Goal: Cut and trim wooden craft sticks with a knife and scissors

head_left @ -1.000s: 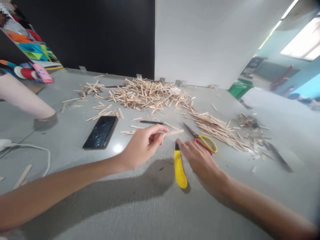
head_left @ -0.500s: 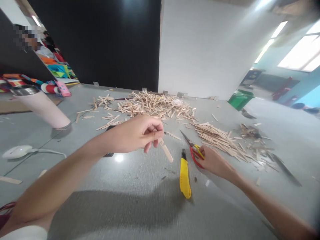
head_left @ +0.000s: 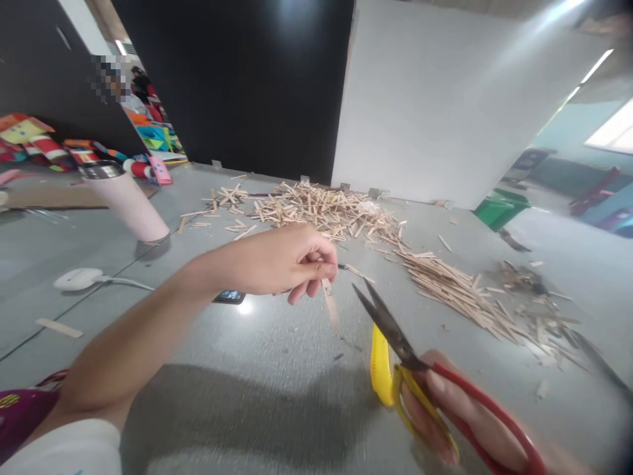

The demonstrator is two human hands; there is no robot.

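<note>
Wooden stick (head_left: 330, 305) hangs pinched in my left hand (head_left: 284, 260); my right hand (head_left: 465, 409) grips parted scissors (head_left: 403, 348). Snipping too close could nick my fingertips (head_left: 327, 270).

Black panel (head_left: 247, 86) beside white panel (head_left: 435, 105); bright window (head_left: 616, 132) far right.

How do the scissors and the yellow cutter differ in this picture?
The scissors are raised in the right hand; the yellow cutter lies on the table. The scissors have one red and one yellow handle; the cutter shows only a yellow body. The scissors' blades are parted; the cutter's blade is not visible. Both have yellow.
</note>
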